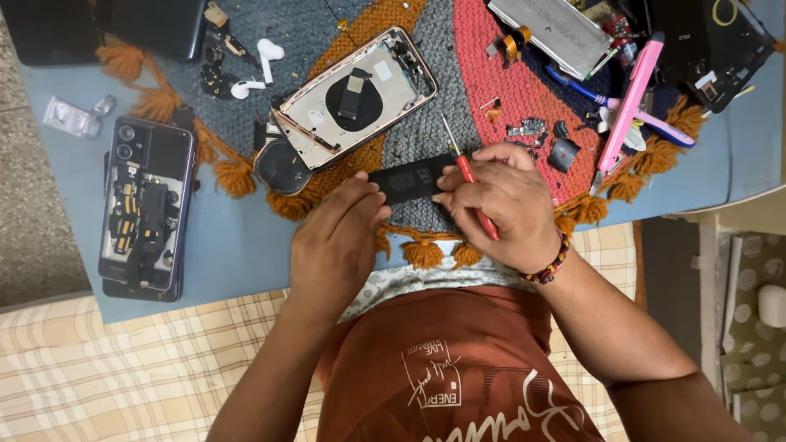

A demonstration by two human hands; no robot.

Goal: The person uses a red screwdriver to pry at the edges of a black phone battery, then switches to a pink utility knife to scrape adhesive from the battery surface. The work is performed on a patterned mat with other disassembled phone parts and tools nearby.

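A flat black phone battery [408, 177] is held between both hands above the woven mat [426, 106]. My left hand [337, 237] pinches its left end. My right hand [501, 205] grips its right end and also holds a red-handled screwdriver [468, 174], tip pointing up and away. Just beyond the battery lies an opened phone back housing [354, 95] with a round black coil in its middle, tilted on the mat. A round black disc [281, 166] sits at the housing's lower left corner.
A second opened phone [146, 205] lies on the blue table at the left, near a small clear bottle [76, 117]. White earbuds [260, 67] are at the back. Pink tweezers [626, 110], a blue tool, small parts and a silver battery [561, 33] crowd the right.
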